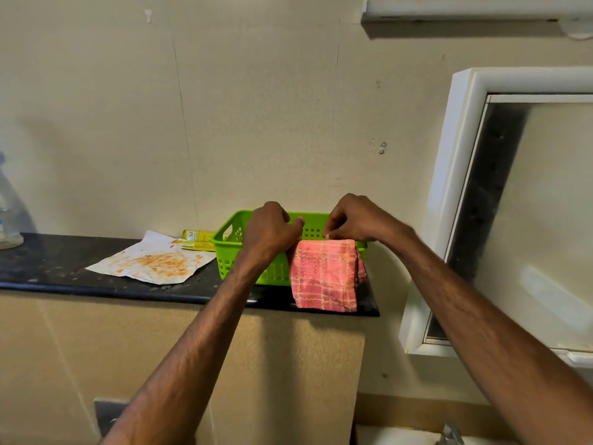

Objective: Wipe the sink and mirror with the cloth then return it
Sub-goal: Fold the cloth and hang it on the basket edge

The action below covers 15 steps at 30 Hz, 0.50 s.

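Observation:
A pink checked cloth (324, 274) hangs folded over the front rim of a green plastic basket (231, 248) on a dark shelf (64, 271). My left hand (272, 232) is at the cloth's top left edge over the basket, fingers curled; its grip is hidden. At the cloth's top right edge, my right hand (356, 218) pinches the fabric with its fingertips. The white-framed mirror (545, 220) hangs on the wall to the right. A corner of the white sink (394, 436) and its tap (451, 433) show at the bottom edge.
A stained sheet of paper (150, 260) lies left of the basket, with a yellow box (197, 240) behind it. A clear bottle (8, 216) stands at the shelf's far left. A white light fitting (465, 14) is mounted above the mirror.

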{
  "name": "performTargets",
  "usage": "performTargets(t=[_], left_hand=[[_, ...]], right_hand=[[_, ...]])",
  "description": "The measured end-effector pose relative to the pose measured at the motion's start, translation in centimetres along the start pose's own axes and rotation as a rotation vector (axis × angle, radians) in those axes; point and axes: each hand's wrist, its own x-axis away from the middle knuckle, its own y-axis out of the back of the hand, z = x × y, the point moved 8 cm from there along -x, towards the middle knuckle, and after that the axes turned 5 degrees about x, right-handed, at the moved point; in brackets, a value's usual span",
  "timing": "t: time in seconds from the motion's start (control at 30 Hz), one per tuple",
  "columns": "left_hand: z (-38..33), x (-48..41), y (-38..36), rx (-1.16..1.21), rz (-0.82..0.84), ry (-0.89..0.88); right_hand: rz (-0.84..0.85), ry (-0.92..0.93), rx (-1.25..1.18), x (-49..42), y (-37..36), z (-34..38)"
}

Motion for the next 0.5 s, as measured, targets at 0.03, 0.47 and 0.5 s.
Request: performTargets(t=[0.03, 0.47, 0.5], left_hand=[[-0.1, 0.1, 0.0, 0.002, 0.000, -0.009], [-3.4, 4.0, 2.4, 0.178, -0.371, -0.381], [-4.2, 5.0, 2.4, 0.164, -0.395, -0.435]], right_hand=[[-0.004, 0.003, -0.024, 0.0, 0.1, 0.0], [-0.456, -0.012, -0.372, 5.8, 1.6, -2.3], [-0.499, -0.030, -0.387, 6.8, 1.7, -2.7]])
